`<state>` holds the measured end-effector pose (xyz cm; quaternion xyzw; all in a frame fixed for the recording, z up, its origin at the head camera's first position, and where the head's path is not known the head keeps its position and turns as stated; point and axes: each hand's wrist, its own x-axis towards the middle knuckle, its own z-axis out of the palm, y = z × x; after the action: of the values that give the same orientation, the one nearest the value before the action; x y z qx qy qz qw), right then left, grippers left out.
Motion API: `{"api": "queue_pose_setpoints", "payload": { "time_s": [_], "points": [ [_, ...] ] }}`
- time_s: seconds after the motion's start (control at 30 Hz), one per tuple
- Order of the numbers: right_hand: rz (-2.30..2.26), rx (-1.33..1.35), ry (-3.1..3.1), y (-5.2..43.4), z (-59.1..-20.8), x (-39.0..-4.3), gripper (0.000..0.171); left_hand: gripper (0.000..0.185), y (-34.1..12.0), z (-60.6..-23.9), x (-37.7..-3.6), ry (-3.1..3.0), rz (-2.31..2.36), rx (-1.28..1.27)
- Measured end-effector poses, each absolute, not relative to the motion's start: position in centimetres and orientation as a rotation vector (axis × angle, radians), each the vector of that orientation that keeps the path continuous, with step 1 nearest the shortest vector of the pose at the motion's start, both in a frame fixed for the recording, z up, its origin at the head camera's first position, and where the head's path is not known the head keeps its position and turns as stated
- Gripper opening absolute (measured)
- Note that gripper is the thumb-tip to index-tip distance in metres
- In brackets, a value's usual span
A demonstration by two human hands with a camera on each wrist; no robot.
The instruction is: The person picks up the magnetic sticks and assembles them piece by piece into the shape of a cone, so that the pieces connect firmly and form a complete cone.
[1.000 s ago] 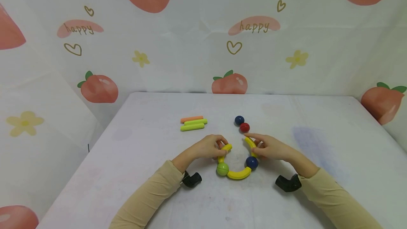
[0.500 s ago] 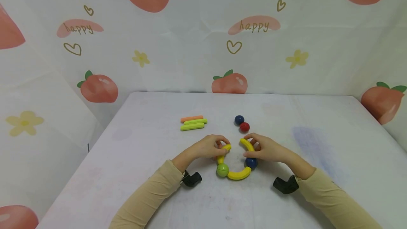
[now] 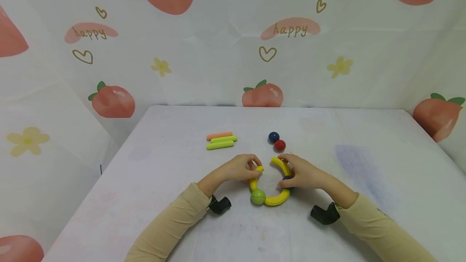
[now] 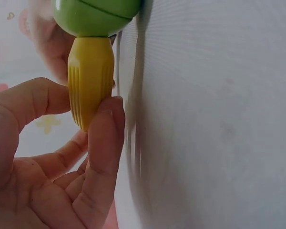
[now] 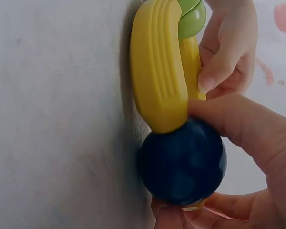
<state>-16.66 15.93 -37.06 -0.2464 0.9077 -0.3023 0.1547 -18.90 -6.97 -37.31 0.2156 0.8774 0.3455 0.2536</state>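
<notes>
An open ring of curved yellow rods and balls lies on the table in the head view. My left hand pinches the left curved yellow rod between thumb and fingers. A green ball joins that rod to the bottom curved yellow rod. A dark blue ball sits at the other end of the bottom rod. My right hand grips around this ball, thumb on one side and fingers on the other. From the ball the right curved yellow rod bends up and inward. A gap separates the two upper rod ends.
Behind the ring, another dark blue ball and a red ball lie side by side. An orange stick and two yellow-green sticks lie back left. A patterned cloth hangs behind the white table.
My right hand has moved left and toward me, from the right rod to the blue ball. The right rod's free end has swung left, narrowing the gap. The green ball has shifted slightly right.
</notes>
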Motion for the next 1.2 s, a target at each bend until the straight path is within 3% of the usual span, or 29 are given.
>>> {"api": "queue_pose_setpoints", "payload": {
  "time_s": [0.77, 1.2],
  "points": [
    [-0.823, -0.655, 2.609, 17.6, -36.4, -17.4, 0.047, 0.016, -6.5, -37.1, -18.2, 2.291, 0.909, 0.606],
    [-0.823, -0.669, 2.589, 18.3, -36.4, -17.6, 0.044, 0.016, -6.5, -36.5, -19.2, 2.349, 0.933, 0.628]
  ]
}}
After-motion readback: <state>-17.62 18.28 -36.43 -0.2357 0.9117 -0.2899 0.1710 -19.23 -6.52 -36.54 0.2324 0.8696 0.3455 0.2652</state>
